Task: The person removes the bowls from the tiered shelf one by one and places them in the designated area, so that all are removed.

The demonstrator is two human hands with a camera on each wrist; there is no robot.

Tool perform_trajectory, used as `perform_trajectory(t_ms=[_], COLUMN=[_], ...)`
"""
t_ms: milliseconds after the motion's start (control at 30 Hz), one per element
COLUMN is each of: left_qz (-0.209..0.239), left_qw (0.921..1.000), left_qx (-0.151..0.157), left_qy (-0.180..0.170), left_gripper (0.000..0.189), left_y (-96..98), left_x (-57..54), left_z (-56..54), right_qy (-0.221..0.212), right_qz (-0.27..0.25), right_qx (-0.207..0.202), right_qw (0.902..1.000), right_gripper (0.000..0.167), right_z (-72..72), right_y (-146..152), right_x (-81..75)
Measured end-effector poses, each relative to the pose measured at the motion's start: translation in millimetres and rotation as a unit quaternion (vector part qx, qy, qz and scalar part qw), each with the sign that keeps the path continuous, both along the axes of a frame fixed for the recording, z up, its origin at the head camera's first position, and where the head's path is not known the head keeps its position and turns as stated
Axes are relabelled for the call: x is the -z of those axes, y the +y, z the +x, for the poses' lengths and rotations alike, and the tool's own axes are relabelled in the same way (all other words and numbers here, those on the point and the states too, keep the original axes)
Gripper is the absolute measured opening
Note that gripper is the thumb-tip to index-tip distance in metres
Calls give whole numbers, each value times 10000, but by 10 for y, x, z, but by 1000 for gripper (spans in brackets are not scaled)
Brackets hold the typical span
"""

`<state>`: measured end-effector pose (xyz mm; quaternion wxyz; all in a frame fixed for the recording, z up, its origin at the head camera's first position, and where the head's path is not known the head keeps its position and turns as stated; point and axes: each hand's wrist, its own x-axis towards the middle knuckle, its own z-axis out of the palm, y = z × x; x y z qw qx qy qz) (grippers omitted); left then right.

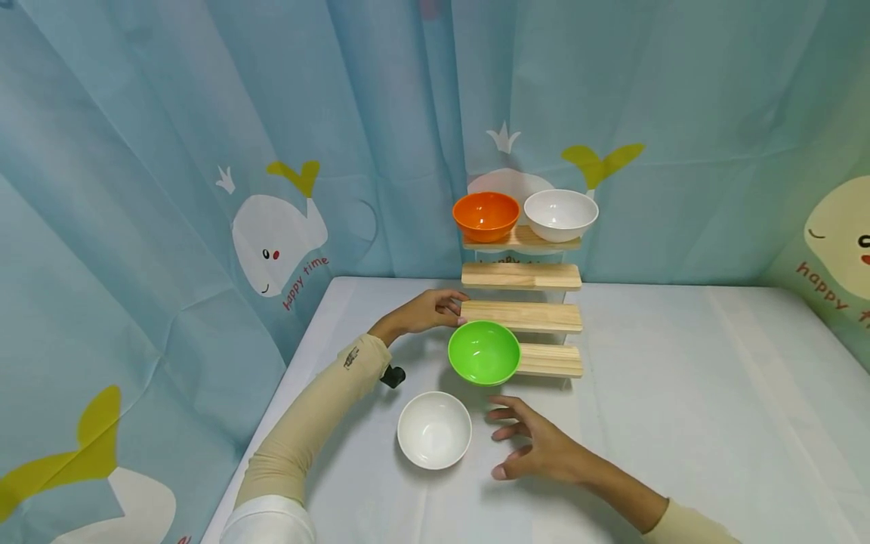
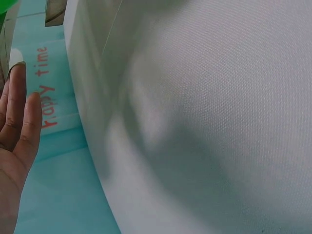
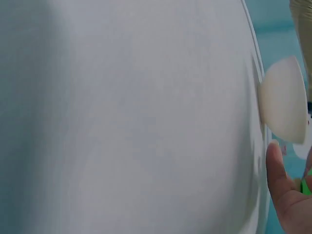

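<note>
My left hand [image 1: 430, 310] reaches to the left end of a wooden tiered rack [image 1: 522, 315], its thumb tip right at the rim of a green bowl [image 1: 484, 353]. That bowl sits upright at the left of the lowest step. In the left wrist view the fingers of the left hand [image 2: 18, 124] are extended and hold nothing. Below the green bowl, a white bowl [image 1: 435, 431] stands upright on the table. My right hand [image 1: 540, 446] hovers to its right, fingers spread and slightly bent, holding nothing. The right wrist view shows this white bowl [image 3: 285, 100] beyond the thumb.
On the rack's top step, an orange bowl [image 1: 485, 217] and another white bowl [image 1: 560, 215] stand side by side. The two middle steps are bare wood. A light blue curtain [image 1: 394, 136] with whale prints hangs behind and left of the white table [image 1: 680, 393].
</note>
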<state>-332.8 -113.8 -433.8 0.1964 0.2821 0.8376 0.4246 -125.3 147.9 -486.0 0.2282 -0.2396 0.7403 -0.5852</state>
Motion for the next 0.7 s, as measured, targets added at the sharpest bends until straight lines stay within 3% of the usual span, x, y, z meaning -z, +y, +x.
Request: perform_trajectory(t_ms=[233, 433, 567, 700], left_qz=[20, 31, 38, 33], left_qw=[10000, 10000, 10000, 10000], left_qx=[18, 0, 1, 6], left_qy=[-56, -84, -62, -51], left_gripper=[54, 55, 54, 54], left_y=[0, -10, -8, -6], left_x=[6, 4, 3, 3], left_z=[7, 12, 2, -4], right_qy=[73, 541, 896, 1365], right_qz=[227, -7, -61, -193], right_qx=[-385, -439, -246, 271], right_qw=[9990, 9976, 9957, 9901], right_gripper=[94, 80, 74, 68], right_z=[15, -14, -90, -212], right_y=[290, 487, 586, 618], right_x=[-142, -311, -474, -608])
